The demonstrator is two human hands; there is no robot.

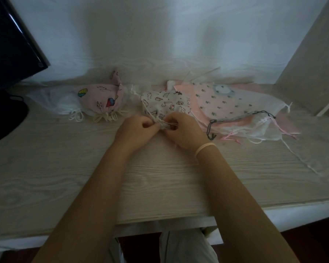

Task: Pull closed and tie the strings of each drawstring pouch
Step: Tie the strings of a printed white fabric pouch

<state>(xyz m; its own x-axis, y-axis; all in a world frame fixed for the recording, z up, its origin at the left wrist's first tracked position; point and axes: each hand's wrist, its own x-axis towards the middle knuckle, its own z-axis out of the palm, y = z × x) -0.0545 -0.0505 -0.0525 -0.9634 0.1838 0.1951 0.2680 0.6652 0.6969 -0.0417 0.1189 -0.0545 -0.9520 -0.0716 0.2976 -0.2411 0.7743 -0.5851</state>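
Note:
A white pouch with small cartoon prints [167, 103] lies at the middle of the table, its gathered mouth toward me. My left hand [136, 130] and my right hand [182, 129] meet at that mouth, and each pinches the pouch's white strings [169, 123] between curled fingers. To the left, a pink printed pouch [103, 100] sits with its cream strings tied in a bow [105, 116]. Beside it lies a sheer white pouch [59, 103] with tied white cord.
A pile of flat pouches [226, 103] lies to the right: a pink one with small grey prints, sheer ones, with black and pink cords trailing. A dark monitor [10, 46] stands at the far left on the pale wood-grain table [160, 177]. A grey panel [311, 59] bounds the right.

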